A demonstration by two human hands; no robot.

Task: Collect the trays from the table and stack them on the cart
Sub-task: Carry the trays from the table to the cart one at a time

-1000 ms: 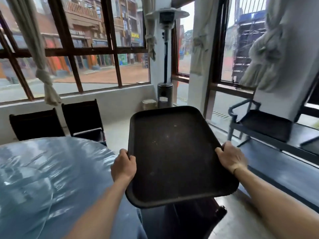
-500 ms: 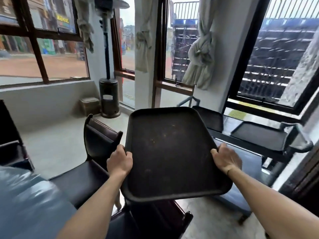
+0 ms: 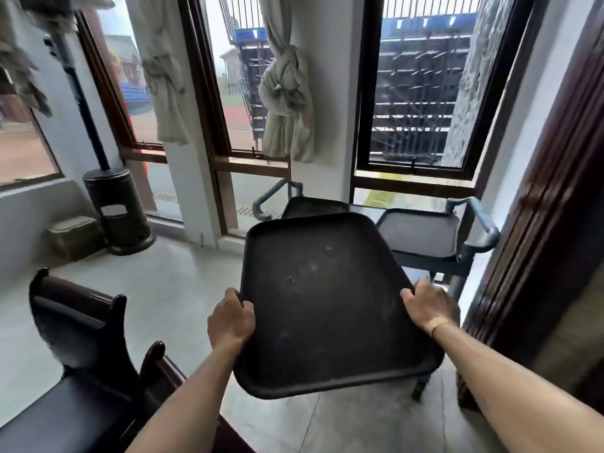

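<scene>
Head view shows the cart (image 3: 470,253) standing under the windows at the far side, with two dark trays (image 3: 421,232) lying on its top shelf. Nearer, a dark tray (image 3: 327,305) is held in the air in front of the cart, its long edges clamped by the left hand (image 3: 230,322) and the right hand (image 3: 429,304).

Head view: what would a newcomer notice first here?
A dark tray fills the centre, gripped at its side rims by the left hand and right hand. Just beyond it, by the windows, stands the cart with another tray on top.
</scene>
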